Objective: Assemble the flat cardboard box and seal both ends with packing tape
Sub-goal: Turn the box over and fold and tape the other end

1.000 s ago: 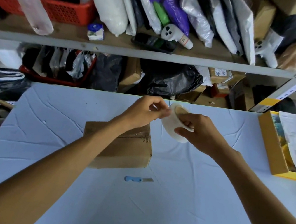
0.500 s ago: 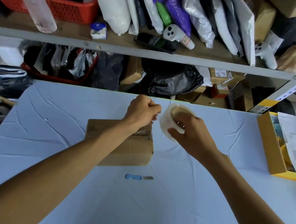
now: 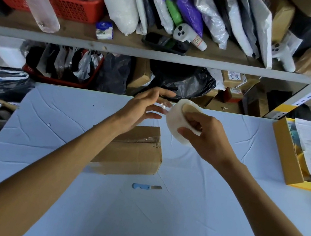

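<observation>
Packing tape roll point(image 3: 178, 119): whitish, round, tan core. It is held above the table's far edge, gripped by the right hand point(image 3: 206, 138) with curled fingers and a thumb through the core.
Left hand point(image 3: 141, 109): fingers straight and spread, holding nothing, with its tips just beside the roll.
Cardboard box point(image 3: 135, 151): brown, assembled, glossy tape along its top seam. It lies on the table point(image 3: 154, 219) under the left forearm.
Blue-handled knife point(image 3: 145, 187): lies near the box's front edge.
Table: pale creased cloth, with open surface toward the viewer.
</observation>
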The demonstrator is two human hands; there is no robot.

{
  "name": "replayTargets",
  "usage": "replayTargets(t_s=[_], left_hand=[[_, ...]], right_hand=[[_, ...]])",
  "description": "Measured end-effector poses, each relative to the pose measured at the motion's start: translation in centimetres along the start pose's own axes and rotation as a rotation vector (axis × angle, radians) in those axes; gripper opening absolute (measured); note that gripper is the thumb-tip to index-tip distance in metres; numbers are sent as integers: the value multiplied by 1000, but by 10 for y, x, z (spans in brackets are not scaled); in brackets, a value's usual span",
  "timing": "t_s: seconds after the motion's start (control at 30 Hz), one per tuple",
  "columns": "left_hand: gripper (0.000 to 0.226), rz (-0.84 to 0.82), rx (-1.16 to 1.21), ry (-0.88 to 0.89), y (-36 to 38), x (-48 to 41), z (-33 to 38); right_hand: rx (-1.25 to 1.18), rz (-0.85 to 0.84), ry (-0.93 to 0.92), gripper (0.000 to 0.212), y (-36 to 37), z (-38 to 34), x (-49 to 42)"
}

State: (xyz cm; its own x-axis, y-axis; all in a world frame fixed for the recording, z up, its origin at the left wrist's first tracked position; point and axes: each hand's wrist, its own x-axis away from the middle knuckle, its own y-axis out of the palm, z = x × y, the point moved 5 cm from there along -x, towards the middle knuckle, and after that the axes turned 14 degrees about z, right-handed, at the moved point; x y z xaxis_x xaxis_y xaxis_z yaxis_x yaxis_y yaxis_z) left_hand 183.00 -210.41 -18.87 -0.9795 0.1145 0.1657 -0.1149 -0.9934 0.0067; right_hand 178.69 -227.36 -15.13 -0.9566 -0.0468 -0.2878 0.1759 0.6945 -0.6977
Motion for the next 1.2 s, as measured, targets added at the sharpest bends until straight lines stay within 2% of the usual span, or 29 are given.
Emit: replayTargets(t_s=[0.13, 0.5, 0.6, 0.7, 0.77, 0.83, 0.93, 1.1, 1.2], left_hand=[[34, -111, -280, 224, 1, 2, 11], [12, 17, -450, 410, -4, -7, 24], [7, -26, -539, 452, -3, -6, 28], [5, -46, -579, 416, -11, -6, 23], [6, -119, -626, 336, -15, -6, 15], [3, -168, -541, 220, -18, -4, 11], [10, -168, -438, 127, -19, -4, 14], [14, -171, -518, 132, -11, -6, 16], [20, -114, -558, 125, -12, -12, 14]], right_hand=[[-30, -57, -10, 24, -1, -1, -3], [-194, -178, 37, 13, 2, 11, -3], [-238, -230, 118, 9, 1, 17, 0], [-266, -219, 200, 22, -2, 26, 3], [-228, -219, 200, 17, -3, 29, 4], [-190, -219, 176, 14, -1, 28, 5], [-138, -193, 171, 15, -1, 30, 4], [-76, -158, 192, 18, -3, 30, 4], [-60, -124, 198, 20, -6, 31, 3]])
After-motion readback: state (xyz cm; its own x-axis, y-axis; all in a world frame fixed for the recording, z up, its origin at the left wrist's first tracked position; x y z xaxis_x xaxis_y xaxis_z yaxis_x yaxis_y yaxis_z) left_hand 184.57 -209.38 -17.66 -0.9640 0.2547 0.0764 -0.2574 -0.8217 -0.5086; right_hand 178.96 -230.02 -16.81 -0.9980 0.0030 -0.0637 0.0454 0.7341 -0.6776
